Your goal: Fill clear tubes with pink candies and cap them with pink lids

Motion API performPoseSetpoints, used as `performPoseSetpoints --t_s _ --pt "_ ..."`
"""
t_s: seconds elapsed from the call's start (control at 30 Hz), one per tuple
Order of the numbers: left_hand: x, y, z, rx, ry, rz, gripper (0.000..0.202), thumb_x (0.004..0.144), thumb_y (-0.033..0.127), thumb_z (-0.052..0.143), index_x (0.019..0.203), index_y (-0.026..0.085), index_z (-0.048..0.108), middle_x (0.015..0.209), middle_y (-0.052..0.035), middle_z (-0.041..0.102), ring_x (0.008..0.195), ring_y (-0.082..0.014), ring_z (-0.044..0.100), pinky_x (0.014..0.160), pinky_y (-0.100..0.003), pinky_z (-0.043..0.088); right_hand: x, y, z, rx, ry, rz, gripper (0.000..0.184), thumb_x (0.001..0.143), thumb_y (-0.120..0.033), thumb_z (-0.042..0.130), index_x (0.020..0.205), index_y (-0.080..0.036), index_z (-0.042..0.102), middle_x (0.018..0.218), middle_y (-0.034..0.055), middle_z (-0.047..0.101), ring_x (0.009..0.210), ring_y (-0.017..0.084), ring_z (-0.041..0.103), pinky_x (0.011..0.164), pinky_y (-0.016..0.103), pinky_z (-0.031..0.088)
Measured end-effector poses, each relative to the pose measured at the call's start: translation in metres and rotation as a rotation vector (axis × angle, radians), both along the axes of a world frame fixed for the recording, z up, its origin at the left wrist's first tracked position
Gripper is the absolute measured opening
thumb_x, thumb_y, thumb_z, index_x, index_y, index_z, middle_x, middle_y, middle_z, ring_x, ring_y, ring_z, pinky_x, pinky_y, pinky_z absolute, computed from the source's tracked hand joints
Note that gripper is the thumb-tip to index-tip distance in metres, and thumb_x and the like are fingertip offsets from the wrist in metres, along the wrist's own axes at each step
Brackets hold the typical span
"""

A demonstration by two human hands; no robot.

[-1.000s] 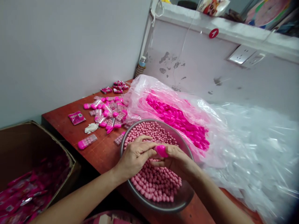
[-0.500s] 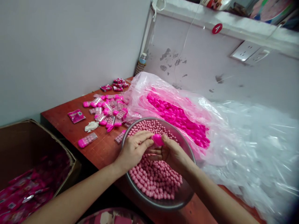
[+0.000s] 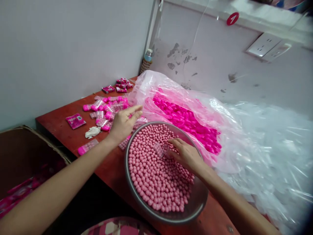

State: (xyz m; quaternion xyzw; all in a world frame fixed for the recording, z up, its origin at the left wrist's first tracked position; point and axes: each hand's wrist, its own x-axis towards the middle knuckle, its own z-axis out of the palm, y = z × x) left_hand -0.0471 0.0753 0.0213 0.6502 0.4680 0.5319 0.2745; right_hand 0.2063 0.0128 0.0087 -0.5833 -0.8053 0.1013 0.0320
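My left hand (image 3: 124, 123) is over the near side of a pile of clear plastic tubes with pink caps (image 3: 109, 109). Its fingers are stretched out and nothing shows in them. Over the bowl, my right hand (image 3: 184, 153) has its thumb and fingers around one end of a clear plastic tube (image 3: 160, 150), which lies low against the beads. No cap is visible on that tube. Round pink beads (image 3: 156, 182) fill much of the grey metal bowl (image 3: 127, 169).
Behind the bowl lies an open plastic bag of pink caps (image 3: 186, 120). Clear plastic (image 3: 274, 163) heaps up at right. Pink packets (image 3: 75, 120) and a crumpled white scrap (image 3: 93, 132) rest on the red table (image 3: 107, 166). A cardboard box (image 3: 31, 143) stands at lower left.
Both hands were together above the bowl with a pink-capped piece. My left hand has moved left to the pile, and my right hand is now lower at the uncapped tube.
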Motion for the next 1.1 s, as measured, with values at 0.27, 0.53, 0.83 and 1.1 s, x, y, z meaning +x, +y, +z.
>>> performPoseSetpoints --t_s 0.27,0.53,0.83,1.1 --pt "0.031 -0.060 -0.002 -0.137 0.000 -0.238 0.033 0.083 0.028 0.055 0.112 0.015 0.062 0.109 -0.0067 0.068 0.098 -0.0187 0.064 0.088 -0.029 0.049 0.012 0.016 -0.008 -0.310 0.432 -0.086 0.014 0.072 -0.029 0.065 0.076 -0.017 0.058 0.072 0.0006 0.061 0.066 0.015 0.055 0.060 0.025 0.040" --pt "0.057 -0.078 -0.009 -0.365 -0.017 -0.500 0.042 0.076 0.021 0.061 0.118 0.016 0.058 0.109 -0.0073 0.067 0.093 -0.0207 0.064 0.084 -0.031 0.049 0.007 -0.012 0.005 -0.609 1.261 -0.208 0.024 0.067 -0.031 0.073 0.082 -0.017 0.061 0.075 -0.0002 0.063 0.068 0.012 0.057 0.068 0.027 0.044" --pt "0.053 -0.088 -0.011 -0.537 -0.333 -0.588 0.028 0.079 0.023 0.059 0.106 0.019 0.065 0.093 -0.0036 0.069 0.085 -0.0184 0.062 0.076 -0.028 0.051 0.021 -0.024 0.027 -0.436 1.116 -0.154 0.026 0.072 -0.033 0.067 0.091 -0.015 0.064 0.075 0.0012 0.065 0.068 0.012 0.059 0.066 0.026 0.047" --pt "0.045 -0.090 -0.021 -0.665 -0.522 -0.526 0.029 0.075 0.026 0.066 0.104 0.027 0.066 0.095 0.0004 0.067 0.091 -0.0164 0.061 0.079 -0.024 0.051 0.093 0.053 0.025 0.113 0.439 -0.347 0.023 0.081 -0.030 0.051 0.090 -0.015 0.065 0.077 0.0047 0.068 0.074 0.018 0.062 0.068 0.030 0.048"
